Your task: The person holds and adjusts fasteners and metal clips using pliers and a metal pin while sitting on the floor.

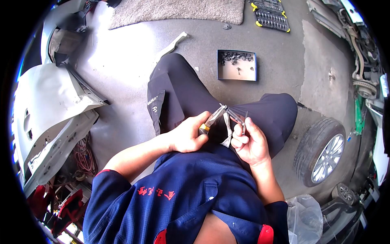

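Observation:
In front of my waist, my left hand (187,133) is closed around a pair of pliers (209,123) with a yellow and black grip. The pliers' jaws point up and right, meeting the end of a thin dark part (235,116). My right hand (252,143) pinches the other end of that part between thumb and fingers. It looks like a narrow strip with a short crosspiece, but its exact kind is too small to make out. A pale drawstring (228,129) hangs between both hands, over my dark trousers.
Beyond my knees stands an open box (237,75) with several black clips inside. A tool set (271,19) lies farther right, near a grey mat (178,12). Pale car panels (53,93) are at left. A wheel (321,152) and a clear plastic bag (304,221) are at right.

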A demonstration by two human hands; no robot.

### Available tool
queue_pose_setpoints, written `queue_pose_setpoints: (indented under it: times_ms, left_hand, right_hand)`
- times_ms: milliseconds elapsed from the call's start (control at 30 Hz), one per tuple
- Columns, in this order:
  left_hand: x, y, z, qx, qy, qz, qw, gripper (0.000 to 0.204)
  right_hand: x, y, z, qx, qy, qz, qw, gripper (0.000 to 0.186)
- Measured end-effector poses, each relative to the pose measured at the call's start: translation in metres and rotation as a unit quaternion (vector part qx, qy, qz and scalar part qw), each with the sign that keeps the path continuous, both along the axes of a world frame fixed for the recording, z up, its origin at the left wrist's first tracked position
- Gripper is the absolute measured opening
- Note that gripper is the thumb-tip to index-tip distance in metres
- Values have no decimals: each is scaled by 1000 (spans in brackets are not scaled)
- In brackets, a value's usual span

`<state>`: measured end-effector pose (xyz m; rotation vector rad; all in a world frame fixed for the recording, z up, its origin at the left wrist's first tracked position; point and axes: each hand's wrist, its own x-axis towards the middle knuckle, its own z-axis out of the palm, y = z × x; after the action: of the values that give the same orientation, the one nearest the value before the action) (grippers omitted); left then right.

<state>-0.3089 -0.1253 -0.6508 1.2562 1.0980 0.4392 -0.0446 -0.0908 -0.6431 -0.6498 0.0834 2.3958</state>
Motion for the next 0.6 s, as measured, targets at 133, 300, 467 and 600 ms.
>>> queue_pose_setpoints:
  times_ms: [133, 300, 467, 600]
  left_hand:
    - [0, 1, 1, -2, 0, -7, 1000, 43]
    - [-1, 0, 0, 23, -9, 2, 1000, 37]
    - [1, 3, 3, -28, -1, -8, 1000, 44]
    - [2, 2, 0, -28, 0, 3, 1000, 45]
  right_hand:
    - [1, 4, 4, 51, -110, 41, 992, 33]
    - [-6, 6, 15, 372, -435, 99, 814, 21]
    - [-5, 14, 6, 723, -585, -1, 368, 41]
    - [-5, 12, 1, 728, -578, -9, 369, 48]
